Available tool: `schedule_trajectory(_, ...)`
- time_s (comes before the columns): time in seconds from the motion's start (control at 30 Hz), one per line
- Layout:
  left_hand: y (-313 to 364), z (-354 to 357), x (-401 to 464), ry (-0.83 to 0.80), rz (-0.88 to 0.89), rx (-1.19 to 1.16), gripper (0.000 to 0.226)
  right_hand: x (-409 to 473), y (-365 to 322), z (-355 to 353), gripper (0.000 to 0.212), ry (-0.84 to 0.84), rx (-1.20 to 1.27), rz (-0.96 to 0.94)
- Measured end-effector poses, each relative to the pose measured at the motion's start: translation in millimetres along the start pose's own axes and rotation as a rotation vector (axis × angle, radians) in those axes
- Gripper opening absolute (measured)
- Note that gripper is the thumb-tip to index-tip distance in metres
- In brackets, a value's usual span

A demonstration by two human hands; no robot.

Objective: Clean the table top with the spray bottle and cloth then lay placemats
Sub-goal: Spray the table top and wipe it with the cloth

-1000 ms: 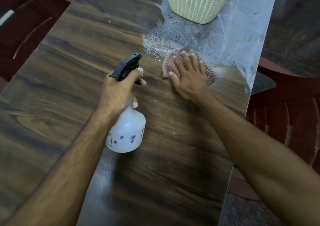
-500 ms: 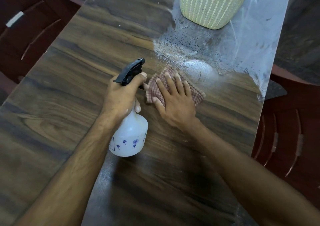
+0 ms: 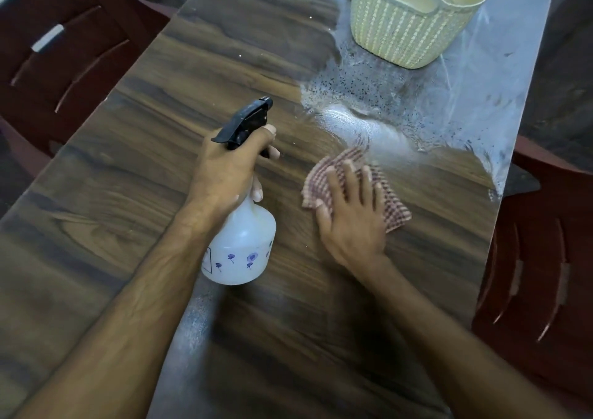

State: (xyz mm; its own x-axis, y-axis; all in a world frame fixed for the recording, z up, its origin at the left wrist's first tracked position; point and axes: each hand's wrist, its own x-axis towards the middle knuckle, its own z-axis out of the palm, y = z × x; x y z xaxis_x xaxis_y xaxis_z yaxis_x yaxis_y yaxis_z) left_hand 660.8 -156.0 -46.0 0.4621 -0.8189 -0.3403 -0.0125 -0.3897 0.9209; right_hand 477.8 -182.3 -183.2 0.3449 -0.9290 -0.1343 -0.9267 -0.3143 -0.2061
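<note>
A dark wood-grain table top (image 3: pixel 134 168) fills the view. My left hand (image 3: pixel 229 168) grips the neck of a white spray bottle (image 3: pixel 240 245) with a black trigger head, held just above the table, its nozzle pointing away from me. My right hand (image 3: pixel 351 213) presses flat, fingers spread, on a red checked cloth (image 3: pixel 393 205) lying on the table to the right of the bottle. Wet spray droplets and wiped streaks (image 3: pixel 362 120) shine on the surface just beyond the cloth.
A cream woven basket (image 3: pixel 414 30) stands at the far end of the table, beyond the wet patch. Dark red chairs stand at the left (image 3: pixel 64 49) and at the right (image 3: pixel 539 283) of the table. The table's right edge runs close to the cloth.
My right hand has slid the cloth from next to the bottle toward the right and nearer to me, leaving a wiped streak. The left hand and bottle have stayed about where they were.
</note>
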Motion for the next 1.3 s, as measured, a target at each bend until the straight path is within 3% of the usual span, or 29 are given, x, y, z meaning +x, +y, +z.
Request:
schedule_trajectory(0.17, 2, -4, 3, 0.011, 0.017, -0.009, 0.028, 61, -56, -1, 0.062, -0.038, -0.005, -0.237)
schedule_trajectory(0.3, -1, -11, 5, 0.001, 0.021, 0.010, 0.021, 141, -68, -14, 0.063, -0.080, 0.002, -0.223)
schedule_trajectory(0.4, 1, -17, 7, 0.009, 0.020, 0.011, 0.020, 173, -42, -25, 0.065, -0.052, 0.025, -0.109)
schedule_trajectory(0.57, 1, -19, 11, -0.001, 0.023, 0.017, 0.022, 127, 11, -19, 0.066, 0.056, 0.060, 0.088)
schedule_trajectory(0.73, -3, -12, 17, -0.011, 0.012, 0.012, 0.020, 57, -13, -7, 0.068, -0.005, -0.018, -0.046)
schedule_trajectory(0.9, -7, -7, 20, -0.024, 0.023, 0.033, 0.023, 122, -45, -8, 0.062, -0.011, -0.021, -0.227)
schedule_trajectory(1.07, -8, -4, 21, -0.021, 0.018, 0.035, 0.021, 190, -33, -26, 0.063, -0.014, 0.013, -0.099)
schedule_trajectory(1.2, -4, 4, 25, -0.058, -0.026, -0.002, 0.031, 155, -12, -22, 0.062, 0.025, 0.056, -0.045)
schedule_trajectory(1.3, -2, 16, 21, -0.062, 0.011, 0.022, 0.024, 101, 23, -20, 0.061, 0.048, 0.048, 0.000)
